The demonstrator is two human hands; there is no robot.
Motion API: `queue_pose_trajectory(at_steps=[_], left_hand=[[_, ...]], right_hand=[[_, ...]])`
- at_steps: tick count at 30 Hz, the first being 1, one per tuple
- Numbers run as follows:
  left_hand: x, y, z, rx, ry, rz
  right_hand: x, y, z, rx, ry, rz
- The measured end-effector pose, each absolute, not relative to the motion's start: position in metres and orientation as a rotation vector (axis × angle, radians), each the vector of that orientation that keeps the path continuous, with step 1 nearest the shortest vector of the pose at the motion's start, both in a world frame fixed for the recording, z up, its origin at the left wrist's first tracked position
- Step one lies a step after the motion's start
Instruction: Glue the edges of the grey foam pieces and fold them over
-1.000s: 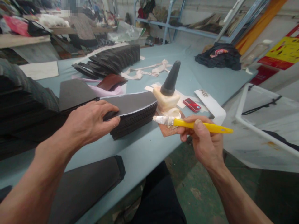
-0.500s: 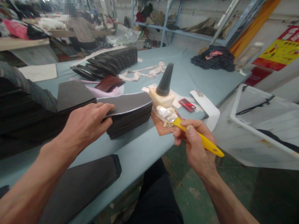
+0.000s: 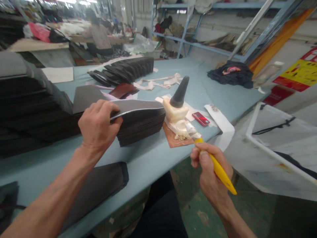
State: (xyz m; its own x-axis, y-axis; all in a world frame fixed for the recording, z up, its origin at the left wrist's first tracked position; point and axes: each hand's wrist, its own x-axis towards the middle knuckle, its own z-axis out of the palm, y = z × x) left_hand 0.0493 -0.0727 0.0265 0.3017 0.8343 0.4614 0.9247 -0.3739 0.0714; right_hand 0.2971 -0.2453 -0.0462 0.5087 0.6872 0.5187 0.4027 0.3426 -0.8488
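1. while the blue-grey table (image 3: 148, 158) carries the same load as a second ago, both hands over it have shifted. tall dark piles (image 3: 29, 112) stand at its left end, unmoved.
2. stack of dark sheets (image 3: 141, 127): near the table's front edge, between the tall piles and the glue pot. position unchanged.
3. top sheet (image 3: 138, 105): its near end now curls up clear of the stack. a second ago it lay almost flat.
4. left hand (image 3: 99, 127): closed in a pinch on the near end of the top sheet, which sits between thumb and fingers. the grip is higher than before.
5. right hand (image 3: 210, 172): wrapped round the brush handle, thumb along it. it has dropped to just off the table's front edge.
6. glue pot (image 3: 174, 112): pale body, dark cone cap, upright just right of the stack. whether the two touch cannot be told.
7. brush (image 3: 224, 180): yellow handle. a second ago it was level, bristles in the air beside the stack. now it is tipped down, its caked bristles in the pale paste on the brown scrap (image 3: 173, 140) in front of the pot.
8. judgement: the brush is at the paste while the sheet is held raised. no fresh paste shows on that sheet.
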Motion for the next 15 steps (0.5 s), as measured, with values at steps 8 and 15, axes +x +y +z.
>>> queue_pose_trajectory(at_steps=[8,15], left_hand=[[0.010,-0.064,0.003,-2.263,-1.279,-1.507],[-0.035,-0.100,0.004,-2.372,-1.474,-1.674]], right_hand=[[0.294,-0.245,-0.058,-1.252,-1.311,0.051],[0.285,-0.242,-0.054,-1.238,-1.405,0.064]])
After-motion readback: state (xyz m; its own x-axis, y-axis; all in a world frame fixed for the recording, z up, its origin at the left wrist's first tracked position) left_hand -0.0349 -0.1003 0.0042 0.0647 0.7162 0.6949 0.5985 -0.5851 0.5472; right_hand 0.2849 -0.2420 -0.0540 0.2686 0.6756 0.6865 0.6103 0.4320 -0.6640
